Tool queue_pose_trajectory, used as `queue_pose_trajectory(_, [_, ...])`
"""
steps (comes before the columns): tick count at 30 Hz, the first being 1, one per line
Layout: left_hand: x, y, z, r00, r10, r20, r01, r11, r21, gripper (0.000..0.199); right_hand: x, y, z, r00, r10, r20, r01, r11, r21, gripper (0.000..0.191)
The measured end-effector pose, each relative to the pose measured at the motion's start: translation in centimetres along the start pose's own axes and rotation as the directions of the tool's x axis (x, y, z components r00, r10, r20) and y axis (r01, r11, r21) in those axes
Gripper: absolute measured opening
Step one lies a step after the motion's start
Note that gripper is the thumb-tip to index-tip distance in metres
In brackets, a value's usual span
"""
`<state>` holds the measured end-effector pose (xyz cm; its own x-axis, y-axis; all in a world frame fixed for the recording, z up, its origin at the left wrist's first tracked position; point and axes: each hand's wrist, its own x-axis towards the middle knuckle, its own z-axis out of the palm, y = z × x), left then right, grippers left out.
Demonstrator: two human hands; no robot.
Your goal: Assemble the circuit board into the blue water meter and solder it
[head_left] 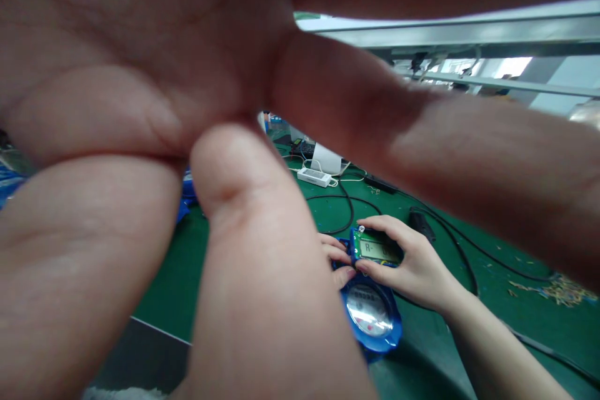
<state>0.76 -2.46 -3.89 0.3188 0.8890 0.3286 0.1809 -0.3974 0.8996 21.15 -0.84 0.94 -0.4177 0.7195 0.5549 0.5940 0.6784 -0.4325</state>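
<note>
A blue water meter (370,315) with a round dial stands on the green mat. Above its dial, a green circuit board with a display (375,250) is pinched between the thumb and fingers of my right hand (415,259). The fingers of my left hand (337,259) are curled against the meter's blue housing beside the board; the rest of that hand is hidden. Another person's hand (225,75) looms very near the lens, fingers spread, covering much of the view.
Black cables (457,244) cross the green mat (525,300). A white power adapter (314,177) lies farther back, and a heap of loose wire bits (569,290) lies at the right. Blue plastic (9,182) shows at the left edge.
</note>
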Motion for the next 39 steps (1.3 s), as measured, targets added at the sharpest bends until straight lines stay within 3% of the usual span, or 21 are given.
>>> queue_pose_trajectory(15, [0.5, 0.0, 1.1, 1.0, 0.023, -0.006, -0.023, 0.997, 0.068, 0.02, -0.4, 0.4, 0.2, 0.999, 0.015, -0.032, -0.014, 0.998, 0.056, 0.044])
queue_pose_trajectory(22, [1.2, 0.6, 0.9, 0.998, 0.047, -0.049, -0.044, 0.996, 0.073, 0.003, -0.2, 0.6, -0.1, 0.995, 0.092, -0.026, -0.089, 0.991, 0.099, 0.04])
queue_pose_trajectory(30, [1.0, 0.0, 0.7, 0.995, 0.054, -0.083, -0.047, 0.996, 0.076, 0.005, 0.3, 0.7, 0.6, 0.99, 0.141, -0.001, -0.139, 0.973, 0.184, 0.042])
queue_pose_trajectory(39, [1.7, 0.9, 0.6, 0.995, 0.072, -0.063, -0.058, 0.978, 0.202, 0.009, 0.5, 1.3, 0.8, 0.967, 0.243, 0.07, -0.253, 0.93, 0.266, 0.041])
